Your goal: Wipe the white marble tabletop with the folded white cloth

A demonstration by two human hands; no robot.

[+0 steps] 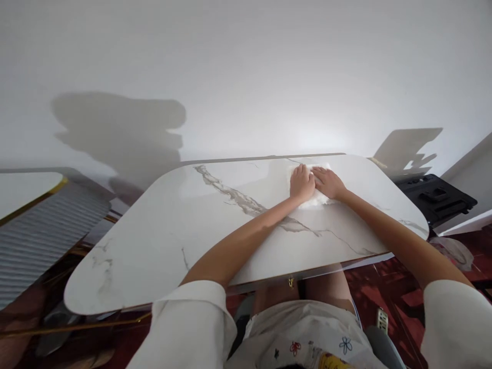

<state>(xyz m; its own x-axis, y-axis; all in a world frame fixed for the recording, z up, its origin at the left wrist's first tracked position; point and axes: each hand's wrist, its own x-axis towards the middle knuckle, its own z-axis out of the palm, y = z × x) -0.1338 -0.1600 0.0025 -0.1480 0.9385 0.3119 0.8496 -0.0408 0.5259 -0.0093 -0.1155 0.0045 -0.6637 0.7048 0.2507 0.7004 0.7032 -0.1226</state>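
Both my hands rest side by side on a white cloth or paper towel (321, 168) near the far edge of a white marble table (161, 225). My left hand (302, 183) lies palm down on the cloth's left part, fingers stretched out flat. My right hand (327, 182) presses flat on its right part, fingers extended and pointing left toward the other hand. Most of the cloth is hidden under the hands. My arms reach forward from white sleeves.
A plain white wall rises just behind the table. A ribbed grey cabinet with a gold-edged top (42, 225) stands at the left. A black case (434, 197) sits at the right. Dark red patterned floor (388, 292) shows below the table.
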